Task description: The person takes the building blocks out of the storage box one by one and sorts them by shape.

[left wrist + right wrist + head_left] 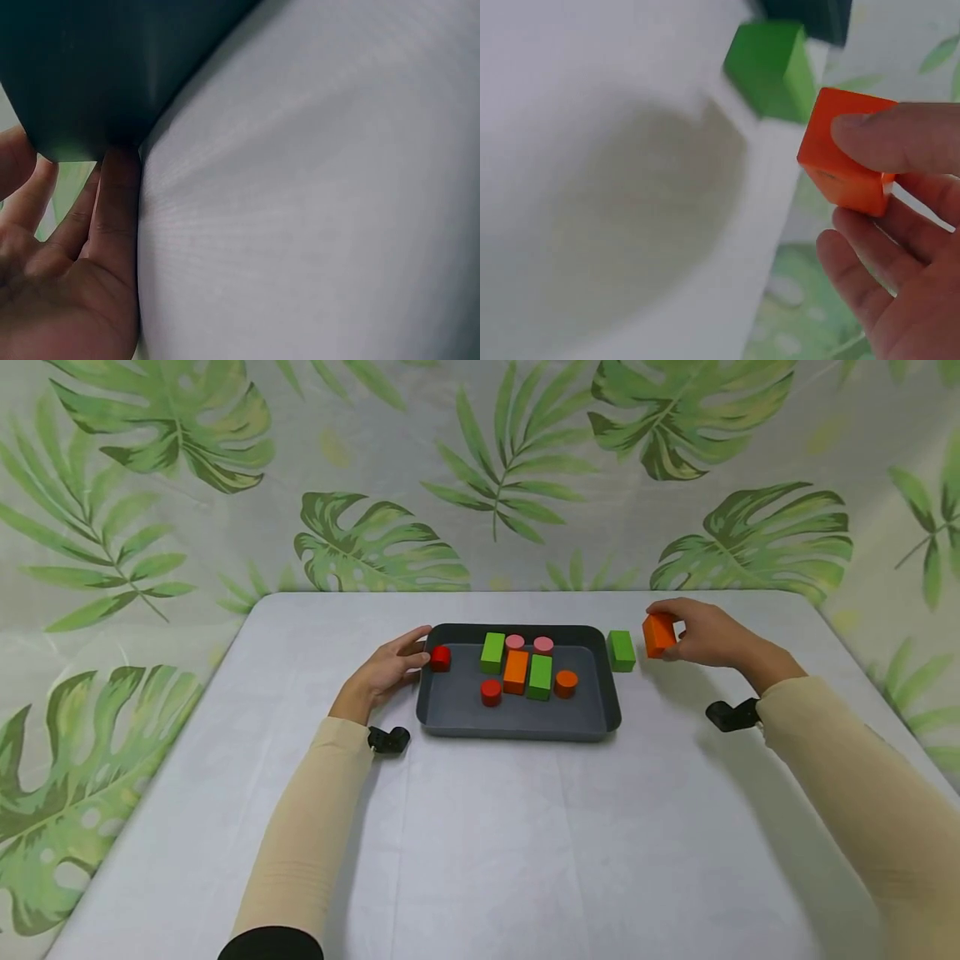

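Note:
My left hand (386, 672) holds the left end of a dark grey tray (510, 727), its fingers against the outer wall and thumb at the rim. Close up in the left wrist view, fingertips touch the tray wall (90, 90). To the right, my right hand (708, 631) pinches an orange block (659, 636) between thumb and fingers, raised over the table. A green block (621, 651) stands just outside the tray's right side, left of the orange one; the right wrist view shows this green block (769, 71) beyond the held block.
Inside the tray are green blocks (539, 677), an orange block (515, 672), red cylinders (491, 693), pink cylinders (543, 646) and an orange cylinder (566, 684). A white cloth covers the table (480, 843); a leaf-patterned curtain (540, 552) hangs behind it.

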`<state>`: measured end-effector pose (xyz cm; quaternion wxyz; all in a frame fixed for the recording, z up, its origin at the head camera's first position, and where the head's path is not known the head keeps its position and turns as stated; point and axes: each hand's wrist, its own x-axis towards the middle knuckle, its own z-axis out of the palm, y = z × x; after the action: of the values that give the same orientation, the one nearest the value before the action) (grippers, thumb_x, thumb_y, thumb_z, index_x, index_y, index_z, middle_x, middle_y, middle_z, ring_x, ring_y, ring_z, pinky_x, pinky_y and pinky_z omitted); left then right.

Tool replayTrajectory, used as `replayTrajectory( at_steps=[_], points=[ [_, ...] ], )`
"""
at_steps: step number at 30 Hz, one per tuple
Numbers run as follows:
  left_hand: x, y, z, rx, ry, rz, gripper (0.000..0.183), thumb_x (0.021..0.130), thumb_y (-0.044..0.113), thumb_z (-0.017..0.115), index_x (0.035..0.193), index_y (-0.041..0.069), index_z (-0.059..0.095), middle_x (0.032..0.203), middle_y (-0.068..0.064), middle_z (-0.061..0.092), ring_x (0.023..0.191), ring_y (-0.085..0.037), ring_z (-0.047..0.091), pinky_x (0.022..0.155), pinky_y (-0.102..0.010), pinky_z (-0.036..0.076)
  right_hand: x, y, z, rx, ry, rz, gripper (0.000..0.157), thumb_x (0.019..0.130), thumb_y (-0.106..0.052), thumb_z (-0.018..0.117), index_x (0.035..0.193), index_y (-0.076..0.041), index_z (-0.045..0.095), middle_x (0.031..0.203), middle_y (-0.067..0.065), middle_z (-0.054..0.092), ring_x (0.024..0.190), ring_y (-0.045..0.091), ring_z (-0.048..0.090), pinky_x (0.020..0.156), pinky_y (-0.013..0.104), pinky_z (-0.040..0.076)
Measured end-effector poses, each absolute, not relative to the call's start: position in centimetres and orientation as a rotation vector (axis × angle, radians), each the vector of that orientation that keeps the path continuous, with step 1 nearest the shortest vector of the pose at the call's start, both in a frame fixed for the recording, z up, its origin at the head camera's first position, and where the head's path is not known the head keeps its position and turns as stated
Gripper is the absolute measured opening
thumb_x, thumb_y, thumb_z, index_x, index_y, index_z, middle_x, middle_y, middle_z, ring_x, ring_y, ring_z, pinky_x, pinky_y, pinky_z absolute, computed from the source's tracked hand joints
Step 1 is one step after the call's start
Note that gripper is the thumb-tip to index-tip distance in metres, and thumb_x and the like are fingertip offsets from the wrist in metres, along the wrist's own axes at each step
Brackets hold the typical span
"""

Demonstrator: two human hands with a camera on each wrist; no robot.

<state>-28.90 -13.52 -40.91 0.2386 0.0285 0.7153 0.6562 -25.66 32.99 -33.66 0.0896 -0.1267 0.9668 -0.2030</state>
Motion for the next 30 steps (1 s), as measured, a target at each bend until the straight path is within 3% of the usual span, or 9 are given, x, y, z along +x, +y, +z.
replayTrajectory(
  at_steps=[11, 30],
  points=[
    [-29.1, -13.6, -41.1, 0.075, 1.960, 1.802, 0.062, 0.102, 0.010, 0.052, 0.157, 0.029, 0.030, 0.165, -0.008, 0.025, 0.152, -0.026, 0.028, 0.127, -0.046, 0.022, -26.6, 34.7, -35.0, -0.294, 2.841, -0.609, 0.069, 0.083, -0.001, 0.067, 0.146, 0.002, 0.040, 0.140, 0.032, 0.046, 0.127, 0.048, 0.043, 0.104, 0.066, 0.039],
    [-28.9, -13.4, -41.0, 0.050, 1.955, 1.816, 0.062, 0.101, 0.010, 0.054, 0.156, 0.029, 0.032, 0.165, -0.007, 0.026, 0.151, -0.026, 0.029, 0.126, -0.046, 0.023, -26.4, 34.1, -36.4, -0.300, 2.810, -0.628, 0.065, 0.083, 0.004, 0.058, 0.146, 0.003, 0.041, 0.143, 0.033, 0.044, 0.128, 0.051, 0.043, 0.106, 0.068, 0.038]
  ],
)
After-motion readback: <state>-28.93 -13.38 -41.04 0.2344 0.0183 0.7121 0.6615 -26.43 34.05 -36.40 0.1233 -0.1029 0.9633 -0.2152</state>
